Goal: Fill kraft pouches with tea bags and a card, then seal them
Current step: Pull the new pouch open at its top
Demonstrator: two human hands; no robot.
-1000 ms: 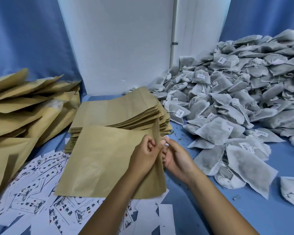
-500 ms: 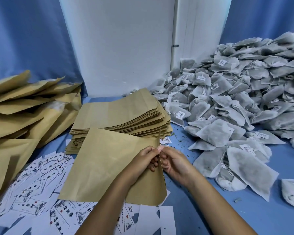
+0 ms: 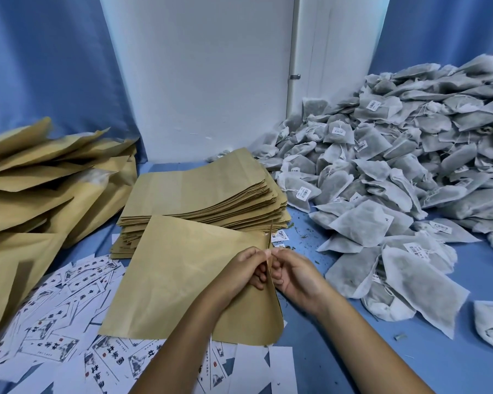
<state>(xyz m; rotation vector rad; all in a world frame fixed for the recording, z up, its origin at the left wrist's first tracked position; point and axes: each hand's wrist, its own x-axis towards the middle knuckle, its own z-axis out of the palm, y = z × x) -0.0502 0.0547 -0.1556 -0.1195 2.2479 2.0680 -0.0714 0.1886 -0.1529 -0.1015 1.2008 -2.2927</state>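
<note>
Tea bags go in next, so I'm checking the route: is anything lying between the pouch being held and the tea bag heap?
Nothing visible does. Both hands, left hand and right hand, pinch the kraft pouch at its right edge; between it and the tea bag pile is only bare blue table with small crumbs.

Left hand (image 3: 241,273) and right hand (image 3: 292,275) pinch a kraft pouch's (image 3: 182,277) edge; tea bags (image 3: 382,177) heaped right.

Pouch stack (image 3: 199,191) sits centre, tea bags (image 3: 396,180) right, cards (image 3: 54,314) front-left, filled pouches (image 3: 34,189) left.
</note>
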